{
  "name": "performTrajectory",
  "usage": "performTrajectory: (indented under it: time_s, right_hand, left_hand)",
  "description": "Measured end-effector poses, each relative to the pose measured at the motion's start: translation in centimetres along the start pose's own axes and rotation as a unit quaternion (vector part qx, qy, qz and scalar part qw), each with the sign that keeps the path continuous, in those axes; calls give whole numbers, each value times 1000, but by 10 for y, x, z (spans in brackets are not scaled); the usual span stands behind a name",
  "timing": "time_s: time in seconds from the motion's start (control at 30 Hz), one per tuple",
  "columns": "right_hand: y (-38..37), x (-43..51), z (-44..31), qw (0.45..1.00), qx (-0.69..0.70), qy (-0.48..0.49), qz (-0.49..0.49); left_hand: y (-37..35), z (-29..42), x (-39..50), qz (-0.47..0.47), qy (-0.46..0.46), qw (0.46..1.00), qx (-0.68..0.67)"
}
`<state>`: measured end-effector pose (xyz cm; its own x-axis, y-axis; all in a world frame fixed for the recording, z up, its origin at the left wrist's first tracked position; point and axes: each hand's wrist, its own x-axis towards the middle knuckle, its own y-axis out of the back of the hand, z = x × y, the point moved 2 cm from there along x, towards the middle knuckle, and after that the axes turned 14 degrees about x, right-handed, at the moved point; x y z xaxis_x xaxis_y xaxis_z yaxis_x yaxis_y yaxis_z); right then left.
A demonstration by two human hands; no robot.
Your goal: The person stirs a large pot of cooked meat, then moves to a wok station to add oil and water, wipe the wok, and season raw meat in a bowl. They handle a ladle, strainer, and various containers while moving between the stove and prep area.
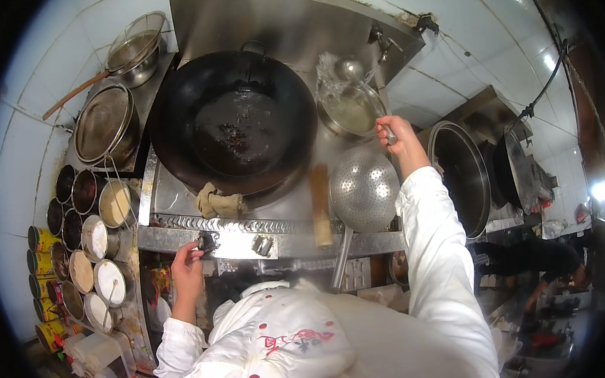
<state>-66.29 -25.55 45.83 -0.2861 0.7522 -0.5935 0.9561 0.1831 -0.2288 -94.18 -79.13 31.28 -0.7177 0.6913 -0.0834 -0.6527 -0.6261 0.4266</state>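
My right hand (397,137) grips the handle of a metal ladle (349,68). The ladle's bowl is over the far side of a steel pot (352,112) of cloudy liquid. Clear, crinkled matter surrounds the bowl; whether it is splashing water or plastic film I cannot tell. At the stove's front panel, the fingertips of my left hand (186,263) pinch a dark control knob (208,241). A large black wok (241,125) sits on the burner, wet inside with dark residue. A folded cloth (219,200) lies against its near rim.
A perforated skimmer (365,189) and a wooden-handled brush (321,208) lie right of the wok. Several seasoning containers (95,238) and a covered pot (105,123) stand left. A deep pot (460,179) is beside my right arm. Another person (535,260) bends at far right.
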Motion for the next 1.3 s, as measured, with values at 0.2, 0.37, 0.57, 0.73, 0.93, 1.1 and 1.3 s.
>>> performTrajectory:
  time_s: [0.2, 0.37, 0.57, 0.73, 0.93, 1.1, 1.3]
  right_hand:
    - [21, 7, 29, 837, -489, 193, 150]
    - [44, -6, 50, 820, -516, 184, 163]
    - [13, -5, 38, 993, -59, -57, 84]
    - [-7, 9, 21, 991, 109, -73, 10]
    - [40, -1, 49, 872, -412, 226, 139]
    - [108, -78, 87, 759, -526, 299, 240]
    - [123, -141, 82, 764, -454, 366, 276]
  left_hand:
    - [8, -11, 4, -42, -10, 999, -19]
    - [10, -20, 6, -65, 1, 997, -43]
    - [2, -11, 11, -114, 12, 992, -55]
    - [-6, 4, 18, -149, -7, 989, -23]
    - [-21, 10, 23, -192, 4, 979, -62]
    - [-41, 3, 27, -244, 5, 966, -86]
    - [-74, 24, 31, -327, -36, 944, -29]
